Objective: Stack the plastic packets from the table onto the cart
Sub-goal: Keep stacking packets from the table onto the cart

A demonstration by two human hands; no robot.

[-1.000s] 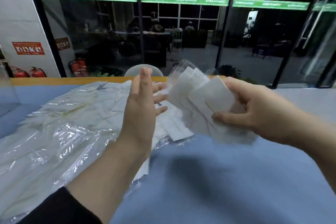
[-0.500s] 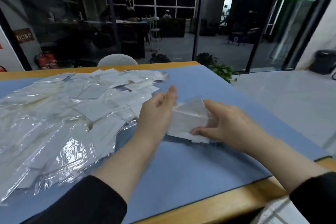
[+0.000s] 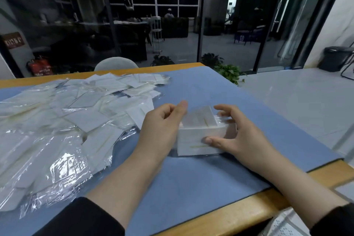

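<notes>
Head view, the only one. A squared-up bundle of packets (image 3: 199, 136) stands on edge on the blue mat (image 3: 191, 188), near the table's right front corner.

Left hand (image 3: 161, 130): palm flat against the bundle's left end, fingers mostly straight, pressing rather than gripping. Right hand (image 3: 235, 136): thumb on the near face, fingers curled over the far top edge, so it pinches the bundle across its thickness. Fingertips somewhat blurred; exact contact at the far side cannot be told.

Left of the hands, a wide loose heap of packets (image 3: 63, 120) lies spread over the mat, overlapping at all angles, glossy film catching the light. The cart is not identifiable here; a pale meshed object (image 3: 283, 224) shows below the table's wooden edge (image 3: 287, 193) at lower right, identity unclear.

Handling, by judgement: each packet looks light, thin and floppy, with a slick plastic skin. A bundle will likely fan out or shear sideways if held loosely. Best hold: squeeze across the broad faces, thumb on one, fingers on the other, with the second hand bracing an end or the underside. Not fragile, but slippery.
</notes>
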